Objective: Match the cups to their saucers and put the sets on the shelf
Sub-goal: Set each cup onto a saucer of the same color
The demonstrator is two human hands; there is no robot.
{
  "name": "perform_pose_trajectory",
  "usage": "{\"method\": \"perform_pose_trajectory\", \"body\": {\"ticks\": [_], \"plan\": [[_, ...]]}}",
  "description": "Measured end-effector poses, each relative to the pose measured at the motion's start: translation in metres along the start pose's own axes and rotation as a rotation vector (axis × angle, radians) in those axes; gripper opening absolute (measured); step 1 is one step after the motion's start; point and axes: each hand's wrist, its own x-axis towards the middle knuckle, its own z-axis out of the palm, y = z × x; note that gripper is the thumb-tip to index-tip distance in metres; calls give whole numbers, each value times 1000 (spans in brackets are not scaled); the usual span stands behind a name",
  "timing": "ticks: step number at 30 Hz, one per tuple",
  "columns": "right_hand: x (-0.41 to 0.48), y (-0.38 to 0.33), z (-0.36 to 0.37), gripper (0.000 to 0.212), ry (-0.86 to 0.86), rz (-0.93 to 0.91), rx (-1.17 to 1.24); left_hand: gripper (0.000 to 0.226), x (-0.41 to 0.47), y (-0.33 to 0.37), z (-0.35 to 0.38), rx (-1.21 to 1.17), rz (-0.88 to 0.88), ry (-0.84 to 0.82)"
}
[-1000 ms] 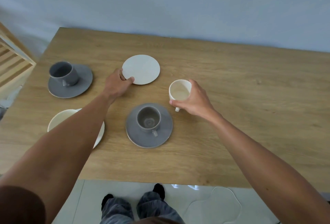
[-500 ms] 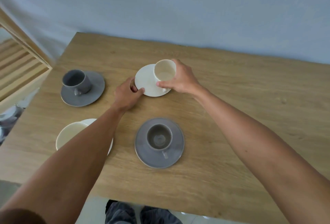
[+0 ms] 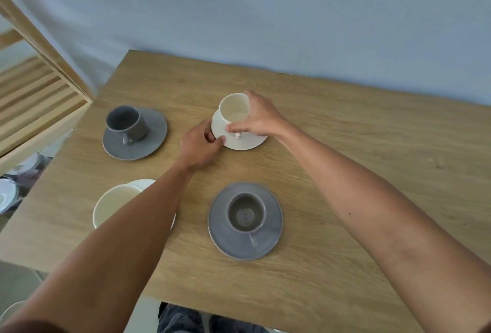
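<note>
My right hand (image 3: 255,117) grips a cream cup (image 3: 233,113) by its rim and side, the cup standing on a cream saucer (image 3: 247,142) at the table's far middle. My left hand (image 3: 200,145) pinches that saucer's left edge. A grey cup (image 3: 126,121) stands on a grey saucer (image 3: 156,131) at the far left. Another grey cup (image 3: 245,214) rests on a grey saucer (image 3: 271,239) near the front. A second cream cup (image 3: 114,204) on its cream saucer (image 3: 144,183) is partly hidden under my left forearm.
The wooden table (image 3: 372,173) stands against a blue-grey wall. A slatted wooden shelf (image 3: 34,101) stands to the left of the table, with white dishes (image 3: 6,194) on a lower level. My legs show below the table's front edge.
My right hand carried the cream cup from the table onto the cream saucer and set it down. My left hand stayed on the saucer's edge. The camera moved closer.
</note>
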Motion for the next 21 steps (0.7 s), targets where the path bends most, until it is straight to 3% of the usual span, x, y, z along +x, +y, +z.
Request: {"method": "perform_pose_trajectory", "body": {"ticks": [5, 8, 10, 14, 21], "plan": [[-9, 5, -10, 123, -18, 41, 132, 49, 2, -1, -3, -17, -22, -30], [-18, 29, -17, 89, 191, 109, 190, 48, 6, -3, -7, -7, -25, -52], [-22, 50, -18, 69, 172, 156, 73, 50, 12, -1, -7, 57, 10, -65], [-26, 66, -9, 62, -3, 170, -46, 56, 27, 7, -8, 81, 26, -151], [-18, 63, 3, 66, 68, 139, 30, 55, 35, 9, -3, 67, 3, -148]]}}
